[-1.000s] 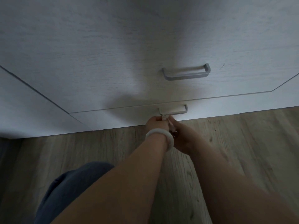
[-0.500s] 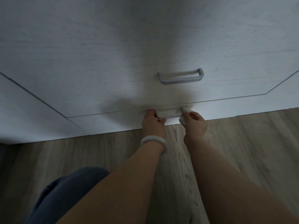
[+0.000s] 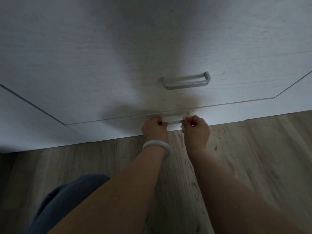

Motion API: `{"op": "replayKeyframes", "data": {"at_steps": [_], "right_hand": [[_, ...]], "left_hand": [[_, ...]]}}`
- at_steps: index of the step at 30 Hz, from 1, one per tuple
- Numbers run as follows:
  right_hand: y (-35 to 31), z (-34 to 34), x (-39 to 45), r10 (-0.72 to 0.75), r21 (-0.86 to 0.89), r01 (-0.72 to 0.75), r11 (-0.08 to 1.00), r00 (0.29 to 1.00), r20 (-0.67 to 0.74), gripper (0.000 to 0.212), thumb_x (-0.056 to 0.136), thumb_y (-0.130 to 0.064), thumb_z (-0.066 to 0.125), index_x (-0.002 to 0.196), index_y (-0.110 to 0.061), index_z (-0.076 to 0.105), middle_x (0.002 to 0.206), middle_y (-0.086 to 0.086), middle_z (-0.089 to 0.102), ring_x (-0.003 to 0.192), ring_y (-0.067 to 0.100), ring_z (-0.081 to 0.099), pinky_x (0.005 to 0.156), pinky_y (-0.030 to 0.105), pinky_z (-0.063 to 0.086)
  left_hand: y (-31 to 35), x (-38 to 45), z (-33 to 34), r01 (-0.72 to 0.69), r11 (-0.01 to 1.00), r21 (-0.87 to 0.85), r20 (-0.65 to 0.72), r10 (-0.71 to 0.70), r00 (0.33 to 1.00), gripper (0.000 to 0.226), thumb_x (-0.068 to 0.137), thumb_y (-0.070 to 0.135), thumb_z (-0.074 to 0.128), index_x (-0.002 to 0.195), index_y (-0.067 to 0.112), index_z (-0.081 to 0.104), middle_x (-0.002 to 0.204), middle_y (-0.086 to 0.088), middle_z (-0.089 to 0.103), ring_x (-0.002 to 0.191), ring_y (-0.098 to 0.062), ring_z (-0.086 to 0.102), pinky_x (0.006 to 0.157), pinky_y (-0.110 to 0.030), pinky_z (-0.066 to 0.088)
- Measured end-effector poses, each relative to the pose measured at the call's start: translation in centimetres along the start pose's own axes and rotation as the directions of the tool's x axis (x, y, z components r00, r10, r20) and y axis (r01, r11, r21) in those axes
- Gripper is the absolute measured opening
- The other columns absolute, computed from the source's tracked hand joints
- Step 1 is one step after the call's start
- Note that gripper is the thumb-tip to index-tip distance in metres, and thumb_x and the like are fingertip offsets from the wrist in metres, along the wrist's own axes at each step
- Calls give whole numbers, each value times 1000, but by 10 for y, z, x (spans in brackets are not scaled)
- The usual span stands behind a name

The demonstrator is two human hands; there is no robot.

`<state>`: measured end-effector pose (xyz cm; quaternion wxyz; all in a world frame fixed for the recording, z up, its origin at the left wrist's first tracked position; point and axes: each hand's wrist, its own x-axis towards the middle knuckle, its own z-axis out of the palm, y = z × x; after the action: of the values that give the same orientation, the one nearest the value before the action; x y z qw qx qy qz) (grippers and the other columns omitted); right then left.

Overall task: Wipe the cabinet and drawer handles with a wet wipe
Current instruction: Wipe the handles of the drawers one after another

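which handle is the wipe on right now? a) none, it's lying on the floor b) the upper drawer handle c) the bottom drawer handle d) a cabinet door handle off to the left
c: the right hand pinches the wet wipe at the right end of the bottom drawer handle, the left hand grips its left end, and the upper drawer handle is bare.

Wooden floor (image 3: 244, 157), white bangle (image 3: 156, 146), dark trouser knee (image 3: 67, 196)
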<state>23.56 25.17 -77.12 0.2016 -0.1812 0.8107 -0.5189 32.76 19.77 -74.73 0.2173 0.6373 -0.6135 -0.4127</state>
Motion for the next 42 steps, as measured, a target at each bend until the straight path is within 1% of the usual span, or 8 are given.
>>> {"op": "replayKeyframes", "data": {"at_steps": [7,12,18,22,25,30,36,42], "right_hand": [[-3,-1,-3,70,81,-71,994,997,24,20,81,-12,74,71,-27,67,84,6,69,79,21,68,72,42,60],[-8,12,-13,-23,-71,37,997,982,189,3,84,-19,72,81,-17,74,82,4,69,75,18,67,70,41,59],[-11,11,-11,65,-34,-66,997,997,-30,11,84,-18,71,93,-13,75,87,3,72,84,16,67,83,35,55],[-19,20,-24,-19,-133,25,991,999,44,16,89,-17,66,101,-11,74,94,3,72,85,12,63,77,23,47],[-18,14,-22,-52,-164,70,984,992,113,15,88,-18,67,99,-13,75,93,4,72,87,16,66,83,31,53],[-14,-6,-4,70,-11,-71,997,996,-49,5,87,-19,68,87,-17,72,73,-4,68,68,11,67,79,42,57],[-18,15,-25,-50,-102,72,992,979,199,6,86,-17,70,89,-14,74,78,-3,68,75,11,64,70,26,54],[-11,7,-13,-5,-87,8,996,999,32,2,88,-21,64,88,-22,64,87,3,66,82,19,63,74,30,49]], "left_hand": [[4,-5,-4,27,999,-25,16,-27,1000,23,87,16,67,100,-2,71,104,-17,70,101,-28,63,78,-22,41],[5,-6,-7,13,1000,9,73,-14,997,15,89,18,65,81,6,71,95,-13,69,99,-28,63,87,-31,46],[1,-10,-9,-49,999,21,73,47,996,15,85,2,57,90,2,71,91,-14,71,91,-27,64,73,-26,43],[-3,-9,-7,-52,998,39,72,49,996,24,84,-5,47,80,6,68,82,-13,68,79,-26,61,61,-24,38],[-2,-10,-7,-34,999,-4,63,34,997,26,84,-6,48,81,8,69,82,-10,66,79,-25,59,65,-23,39],[-1,-14,-6,-14,996,-87,35,17,999,25,87,-4,50,88,8,72,81,-4,58,80,-18,53,71,-21,41],[1,-14,-8,30,997,-67,68,-25,997,21,87,0,48,84,6,69,84,-8,67,75,-22,59,57,-17,41],[-1,-13,-7,40,994,-98,94,-31,995,6,83,10,66,86,11,71,90,-6,72,90,-22,66,82,-28,52]]}}
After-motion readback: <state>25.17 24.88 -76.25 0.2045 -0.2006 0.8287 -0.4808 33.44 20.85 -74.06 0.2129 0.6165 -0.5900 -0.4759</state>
